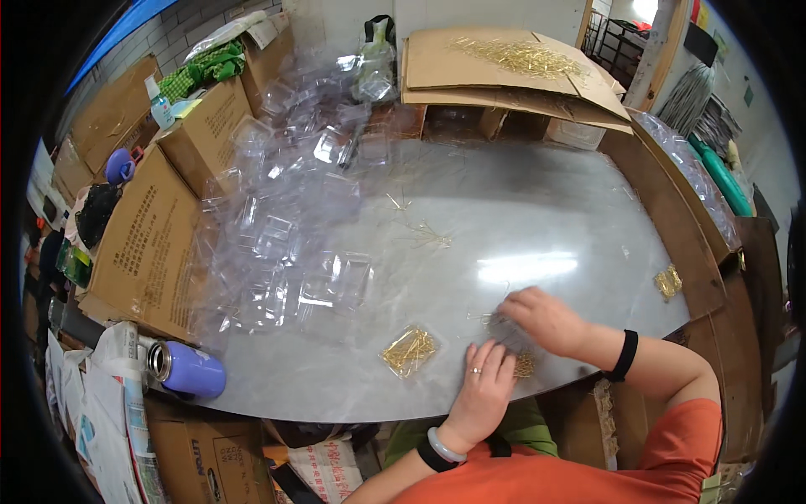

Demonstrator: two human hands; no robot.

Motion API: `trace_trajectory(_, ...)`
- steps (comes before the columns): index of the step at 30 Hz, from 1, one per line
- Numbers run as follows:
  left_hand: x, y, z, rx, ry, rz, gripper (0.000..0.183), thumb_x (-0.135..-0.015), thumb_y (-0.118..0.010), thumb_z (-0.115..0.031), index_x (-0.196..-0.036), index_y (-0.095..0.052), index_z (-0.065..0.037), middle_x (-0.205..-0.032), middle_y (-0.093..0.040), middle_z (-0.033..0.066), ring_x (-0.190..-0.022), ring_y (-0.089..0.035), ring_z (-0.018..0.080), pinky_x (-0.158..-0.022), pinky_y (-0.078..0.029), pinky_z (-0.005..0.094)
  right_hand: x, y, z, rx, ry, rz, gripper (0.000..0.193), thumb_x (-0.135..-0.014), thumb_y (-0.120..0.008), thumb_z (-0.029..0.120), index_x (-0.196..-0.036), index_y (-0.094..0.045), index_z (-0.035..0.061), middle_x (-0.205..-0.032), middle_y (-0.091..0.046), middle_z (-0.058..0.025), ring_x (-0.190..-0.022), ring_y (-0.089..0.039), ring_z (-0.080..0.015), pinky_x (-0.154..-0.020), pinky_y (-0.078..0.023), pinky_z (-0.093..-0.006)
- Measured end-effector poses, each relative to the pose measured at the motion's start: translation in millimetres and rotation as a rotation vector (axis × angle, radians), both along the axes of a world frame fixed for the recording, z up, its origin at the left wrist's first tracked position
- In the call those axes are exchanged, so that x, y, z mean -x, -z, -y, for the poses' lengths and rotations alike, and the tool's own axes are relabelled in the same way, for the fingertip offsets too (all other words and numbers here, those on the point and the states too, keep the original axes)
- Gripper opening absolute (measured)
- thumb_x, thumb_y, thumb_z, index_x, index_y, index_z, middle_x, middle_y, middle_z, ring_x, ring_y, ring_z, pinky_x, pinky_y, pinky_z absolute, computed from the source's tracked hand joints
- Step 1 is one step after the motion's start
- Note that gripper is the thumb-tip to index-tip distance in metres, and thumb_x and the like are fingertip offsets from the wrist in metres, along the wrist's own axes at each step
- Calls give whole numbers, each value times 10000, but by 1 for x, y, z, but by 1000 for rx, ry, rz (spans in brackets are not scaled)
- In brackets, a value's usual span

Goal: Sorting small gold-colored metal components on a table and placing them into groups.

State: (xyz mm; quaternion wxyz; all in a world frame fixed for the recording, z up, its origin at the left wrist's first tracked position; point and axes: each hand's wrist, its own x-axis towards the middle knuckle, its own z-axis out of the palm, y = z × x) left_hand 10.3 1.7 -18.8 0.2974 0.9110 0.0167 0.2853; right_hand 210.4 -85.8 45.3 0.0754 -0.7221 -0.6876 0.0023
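Observation:
My left hand (484, 388), with a ring on one finger, is near the front edge of the grey table. Its fingers close on the near side of a clear plastic box (509, 334), thumb hidden. Beside those fingers shows a bunch of thin gold metal pins (525, 364); whether they lie inside the box is hard to tell. Above the box's far side, my right hand (544, 321) has its fingers pinched together, slightly blurred, and what they hold is too small to make out. Left of my hands sits another clear box filled with gold pins (409, 351).
A heap of clear plastic boxes (277, 235) covers the table's left side. Loose pins (428, 237) lie mid-table; more pins (525, 57) rest on cardboard (437, 67) at the back. A gold bundle (668, 283) lies right. A purple flask (195, 370) stands out front left. Cardboard walls border both sides.

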Motion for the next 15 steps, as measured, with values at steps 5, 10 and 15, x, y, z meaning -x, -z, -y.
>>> trace_trajectory(5, 3, -10, -2, -80, -195, -156, 774, -864, -773, -346, -1393, -438, 108, -1471, -375, 304, -1427, -300, 505, -1172, -246, 647, -22, 0, 2, 10, 374, -132, 269, -847, -596, 34, -1113, -635, 32, -1058, -613, -158, -1048, -613, -359, -865, -549, -434)
trace_trajectory(10, 0, -11, -7, -161, -248, -313, 980, -870, -745, -489, -1474, -321, 156, -1534, -320, 350, -1464, -236, 523, -1204, -186, 625, -13, 22, -7, -103, 137, -107, 263, -849, -591, 31, -1110, -620, 21, -1068, -594, -156, -1034, -605, -358, -867, -545, -435)
trace_trajectory(15, 0, -7, -8, -153, -244, -338, 1026, -862, -755, -485, -1499, -270, 156, -1550, -314, 341, -1477, -229, 507, -1216, -174, 604, 8, 15, 9, -57, -3, -11, 306, -820, -613, 60, -1126, -628, 56, -1084, -593, -117, -1023, -592, -310, -904, -517, -386)
